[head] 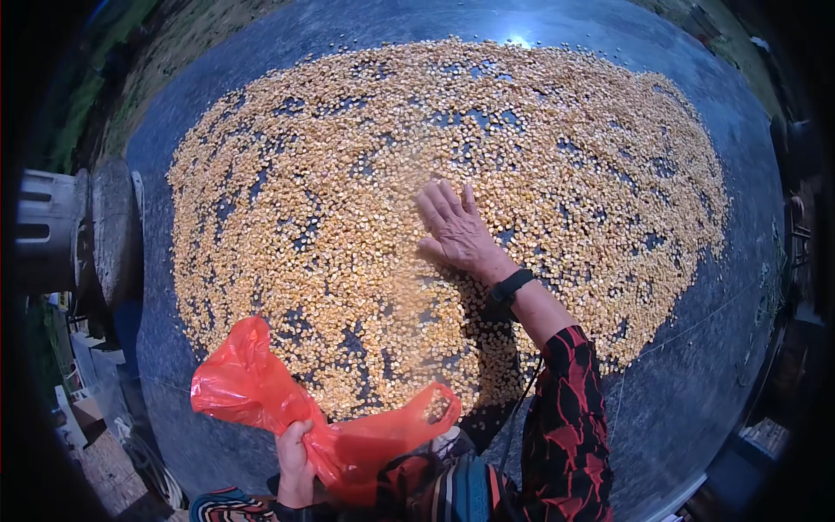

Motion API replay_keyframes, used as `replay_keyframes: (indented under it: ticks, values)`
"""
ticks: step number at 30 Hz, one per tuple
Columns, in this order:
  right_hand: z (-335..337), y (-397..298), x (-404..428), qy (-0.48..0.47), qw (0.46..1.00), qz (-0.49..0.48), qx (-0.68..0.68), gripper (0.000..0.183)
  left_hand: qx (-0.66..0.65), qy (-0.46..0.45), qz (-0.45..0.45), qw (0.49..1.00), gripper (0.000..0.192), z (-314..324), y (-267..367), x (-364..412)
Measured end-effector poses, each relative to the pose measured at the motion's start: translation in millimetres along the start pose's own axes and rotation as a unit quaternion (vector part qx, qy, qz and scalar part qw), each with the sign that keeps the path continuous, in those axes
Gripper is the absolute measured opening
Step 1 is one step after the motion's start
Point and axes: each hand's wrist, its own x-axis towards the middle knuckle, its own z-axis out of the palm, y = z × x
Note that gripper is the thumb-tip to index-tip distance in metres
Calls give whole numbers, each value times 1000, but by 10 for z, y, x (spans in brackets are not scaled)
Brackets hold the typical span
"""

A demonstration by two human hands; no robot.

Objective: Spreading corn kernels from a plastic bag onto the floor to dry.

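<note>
A broad, thin layer of yellow corn kernels (339, 189) covers much of a dark flat surface (685, 365) in front of me. My right hand (453, 225) lies palm down over the middle of the kernels, its fingers spread and pointing away from me. The palm and whatever is under it are hidden. My left hand (295, 457), low in the view, grips a crumpled red plastic bag (248, 378) by its gathered middle. One part of the bag puffs out to the left, and a looped handle reaches right over the near kernels.
A grey ribbed column (49, 222) with a rounded stone-like piece (117, 228) stands against the surface's left edge. Coiled hose or cable (153, 470) lies at lower left. A dark cord (522, 404) hangs beside my right sleeve. Bright glare (518, 40) shows on the far side.
</note>
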Motion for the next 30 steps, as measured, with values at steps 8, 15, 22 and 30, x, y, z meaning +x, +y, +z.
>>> replay_keyframes:
  ticks: [8, 15, 22, 30]
  values:
    - [-187, 1044, -580, 58, 957, 218, -182, 73, -31, -48, 5, 998, 40, -39, 14, -56]
    - [-100, 1306, -987, 75, 902, 395, -159, 70, -25, -4, 94, 995, 34, -175, 186, -91]
    - [120, -39, -37, 30, 912, 403, -71, 74, -83, -43, 162, 982, 28, -797, 1015, -359]
    - [620, -2009, 412, -70, 986, 137, -62, 73, -176, -42, 57, 982, 26, -1192, 1366, -552]
